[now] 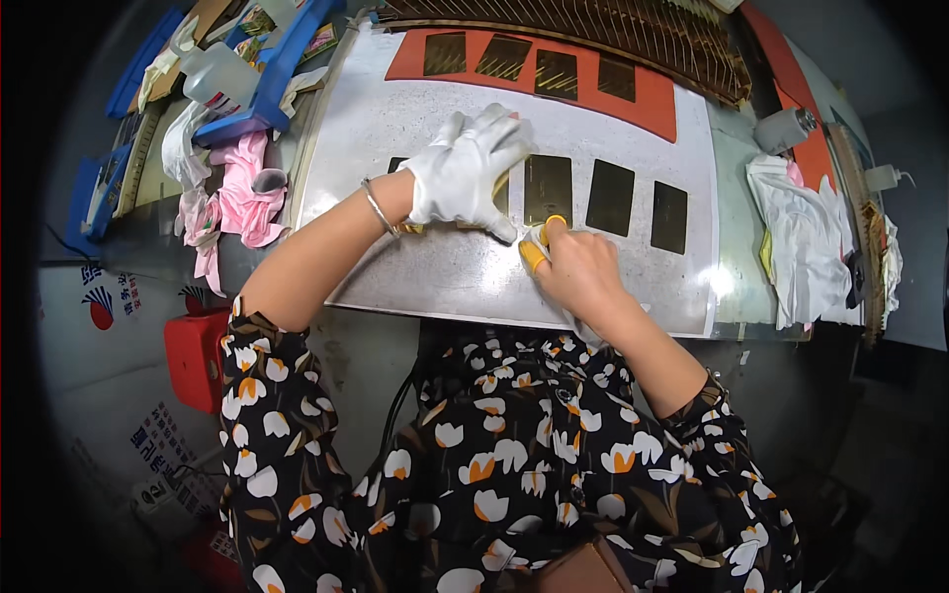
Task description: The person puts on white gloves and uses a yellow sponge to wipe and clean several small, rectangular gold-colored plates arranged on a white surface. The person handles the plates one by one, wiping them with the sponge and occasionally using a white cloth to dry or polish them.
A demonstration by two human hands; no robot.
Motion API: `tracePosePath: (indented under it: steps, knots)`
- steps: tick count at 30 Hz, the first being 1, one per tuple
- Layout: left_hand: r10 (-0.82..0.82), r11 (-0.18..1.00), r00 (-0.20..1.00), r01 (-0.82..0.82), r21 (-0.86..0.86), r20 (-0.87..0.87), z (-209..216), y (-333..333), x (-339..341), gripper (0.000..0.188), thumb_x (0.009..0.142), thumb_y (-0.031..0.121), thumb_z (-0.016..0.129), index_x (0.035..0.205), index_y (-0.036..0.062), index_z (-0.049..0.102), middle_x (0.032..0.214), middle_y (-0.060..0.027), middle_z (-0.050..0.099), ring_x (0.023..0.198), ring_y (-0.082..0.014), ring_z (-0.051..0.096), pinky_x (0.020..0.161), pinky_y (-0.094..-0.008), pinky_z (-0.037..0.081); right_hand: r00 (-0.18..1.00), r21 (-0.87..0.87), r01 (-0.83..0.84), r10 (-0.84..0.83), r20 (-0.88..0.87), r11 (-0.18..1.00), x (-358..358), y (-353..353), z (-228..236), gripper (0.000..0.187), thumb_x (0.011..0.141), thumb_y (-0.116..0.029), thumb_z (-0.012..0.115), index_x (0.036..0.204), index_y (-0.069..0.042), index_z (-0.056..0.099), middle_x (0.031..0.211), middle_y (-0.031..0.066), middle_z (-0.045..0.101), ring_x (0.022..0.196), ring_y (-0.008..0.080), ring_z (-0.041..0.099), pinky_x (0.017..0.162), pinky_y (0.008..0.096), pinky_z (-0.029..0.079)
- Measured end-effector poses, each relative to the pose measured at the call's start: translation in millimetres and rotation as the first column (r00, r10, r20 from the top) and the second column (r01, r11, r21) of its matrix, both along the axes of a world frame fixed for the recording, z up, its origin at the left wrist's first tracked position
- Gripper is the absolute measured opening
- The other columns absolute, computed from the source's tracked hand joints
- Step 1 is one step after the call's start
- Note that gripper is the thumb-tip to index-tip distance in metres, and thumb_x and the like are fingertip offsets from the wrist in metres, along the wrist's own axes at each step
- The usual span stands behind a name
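My left hand [469,170], in a white glove, lies spread out, palm down, over the row of dark glossy rectangular plates on the pale work surface. It hides parts of the plates beneath it. Just right of its fingertips is a dark plate [548,186]. At that plate's lower edge, my right hand [583,265] is closed, with yellow finger covers on thumb and forefinger. A whitish cloth [587,333] shows below the right wrist, and a bit of it appears between the fingers. Further right lie two more plates, one dark plate [611,198] and another [669,216].
Several similar plates rest on an orange-red mat [638,111] behind. A slotted brown rack [583,35] stands at the back. A blue tray [272,94], a clear bottle [219,77] and pink cloths [252,193] are at left. White cloth [806,237] and a grey bottle [785,130] lie right.
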State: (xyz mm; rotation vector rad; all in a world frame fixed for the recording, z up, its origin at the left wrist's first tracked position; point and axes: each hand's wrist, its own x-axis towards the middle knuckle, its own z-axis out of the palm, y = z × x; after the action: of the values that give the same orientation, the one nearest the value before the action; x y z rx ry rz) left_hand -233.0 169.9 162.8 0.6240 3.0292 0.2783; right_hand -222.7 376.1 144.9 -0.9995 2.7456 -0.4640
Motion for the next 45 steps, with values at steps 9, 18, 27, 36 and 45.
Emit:
tracePosePath:
  steps: [9, 18, 27, 36, 45]
  knots:
    - [0.215, 0.969, 0.964, -0.23, -0.087, -0.157, -4.9, -35.6, 53.4, 0.091, 0.063, 0.058, 0.067, 0.131, 0.0044, 0.039, 0.137, -0.0165, 0.036, 0.133, -0.0336, 0.024, 0.104, -0.0568, 0.019, 0.996, -0.034, -0.081, 0.08, -0.033, 0.996, -22.9, -24.5, 39.6, 0.027, 0.08, -0.028, 0.057, 0.084, -0.002, 0.059, 0.067, 0.0196, 0.062, 0.065, 0.0369, 0.062, 0.062, 0.0451, 0.048]
    - [0.281, 0.951, 0.95, -0.294, -0.093, -0.136, -3.2, -26.6, 51.1, 0.092, 0.064, 0.058, 0.066, 0.131, 0.0031, 0.038, 0.137, -0.0151, 0.035, 0.133, -0.0322, 0.023, 0.103, -0.0582, 0.018, 0.997, -0.063, -0.078, 0.078, 0.005, 0.995, -71.1, -101.5, 7.6, 0.026, 0.077, -0.025, 0.059, 0.083, 0.0, 0.061, 0.075, 0.0189, 0.064, 0.073, 0.035, 0.063, 0.066, 0.0438, 0.048]
    - [0.195, 0.969, 0.975, -0.208, -0.129, -0.107, -6.2, -28.2, 42.0, 0.092, 0.062, 0.058, 0.066, 0.132, 0.0055, 0.039, 0.139, -0.0143, 0.032, 0.133, -0.0345, 0.02, 0.102, -0.0611, 0.018, 0.997, -0.149, -0.072, 0.065, -0.052, 0.986, -44.5, -92.3, -8.6, 0.023, 0.075, -0.021, 0.061, 0.073, 0.002, 0.058, 0.068, 0.0206, 0.062, 0.065, 0.0351, 0.063, 0.06, 0.0434, 0.05]
    - [0.119, 0.984, 0.993, -0.122, -0.131, -0.027, 3.1, -30.5, 36.5, 0.104, 0.053, 0.06, 0.071, 0.133, 0.0029, 0.037, 0.141, -0.0166, 0.029, 0.135, -0.0361, 0.018, 0.102, -0.0624, 0.016, 0.995, -0.108, -0.081, 0.086, 0.043, 0.991, -8.0, -77.0, -2.7, 0.03, 0.081, -0.027, 0.056, 0.082, 0.003, 0.056, 0.069, 0.0217, 0.062, 0.067, 0.037, 0.063, 0.061, 0.0455, 0.049]
    - [0.112, 0.992, 0.994, -0.112, 0.051, 0.0, -0.9, -85.1, 45.1, 0.109, 0.049, 0.061, 0.074, 0.131, -0.0006, 0.036, 0.137, -0.0209, 0.034, 0.13, -0.038, 0.027, 0.105, -0.0524, 0.021, 0.985, 0.018, -0.153, 0.151, 0.08, 0.988, 30.0, -54.4, 6.3, 0.03, 0.08, -0.029, 0.058, 0.082, 0.001, 0.056, 0.059, 0.0202, 0.06, 0.059, 0.0377, 0.061, 0.058, 0.0475, 0.047]
